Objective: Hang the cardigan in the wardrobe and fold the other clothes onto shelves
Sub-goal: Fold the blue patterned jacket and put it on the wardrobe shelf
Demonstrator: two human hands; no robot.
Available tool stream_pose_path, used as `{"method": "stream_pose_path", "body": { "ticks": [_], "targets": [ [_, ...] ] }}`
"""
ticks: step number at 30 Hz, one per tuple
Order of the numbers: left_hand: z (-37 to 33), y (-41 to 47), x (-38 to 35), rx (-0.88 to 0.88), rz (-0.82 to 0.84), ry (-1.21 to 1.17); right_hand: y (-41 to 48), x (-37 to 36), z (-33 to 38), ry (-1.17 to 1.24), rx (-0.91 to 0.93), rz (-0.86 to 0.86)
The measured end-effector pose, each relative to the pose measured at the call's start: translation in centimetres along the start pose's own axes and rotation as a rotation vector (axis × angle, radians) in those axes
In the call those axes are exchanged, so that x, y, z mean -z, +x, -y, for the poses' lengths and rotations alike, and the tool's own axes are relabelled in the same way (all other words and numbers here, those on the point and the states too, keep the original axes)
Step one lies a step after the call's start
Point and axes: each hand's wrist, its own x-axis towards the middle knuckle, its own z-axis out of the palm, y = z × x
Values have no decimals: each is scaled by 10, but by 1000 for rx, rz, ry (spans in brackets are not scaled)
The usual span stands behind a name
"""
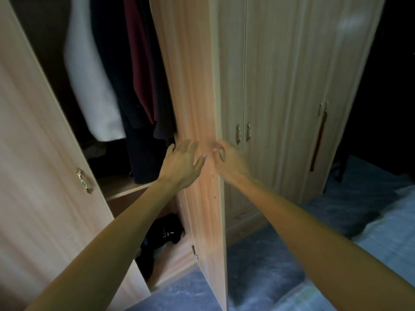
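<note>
The light wooden wardrobe stands with two doors swung out. My left hand (183,162) lies flat with fingers spread on the inner face of the right open door (193,90). My right hand (226,159) curls its fingers around that door's outer edge. Inside hang a white garment (89,81), dark clothes (116,86) and a maroon garment (137,63). A wooden shelf (121,187) runs below them. Black clothes (161,234) lie bunched in the bottom compartment. Which garment is the cardigan I cannot tell.
The left open door (33,153) with a brass handle (84,181) stands close on my left. Closed wardrobe doors (280,86) with handles fill the right. Blue carpet (258,265) covers the floor. A bed with pale bedding (386,239) sits at the lower right.
</note>
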Motion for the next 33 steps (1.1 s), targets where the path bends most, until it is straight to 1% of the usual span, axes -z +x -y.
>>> {"method": "stream_pose_path", "body": {
  "ticks": [3,7,9,11,13,17,21,24,29,33],
  "targets": [
    [-14,17,11,-53,-28,82,23,16,3,-54,-67,-80],
    [-22,35,24,-78,-61,129,51,17,12,-104,-99,-20],
    [-19,37,28,-65,-62,152,58,11,16,-63,-131,-32],
    [-11,36,35,-32,-68,151,58,4,19,-6,-153,-86],
    [2,29,42,10,-91,162,53,-3,23,12,-126,-116],
    [39,4,51,127,-151,156,39,-14,40,5,-87,-76],
    [78,-24,51,247,-170,140,29,-38,66,37,11,-32],
    [102,-38,55,321,-184,117,26,-65,90,55,118,73],
    [143,-56,66,389,-183,106,42,-119,126,-48,259,377],
    [184,-64,71,468,-167,105,63,-167,148,-92,298,514]
  ]
}}
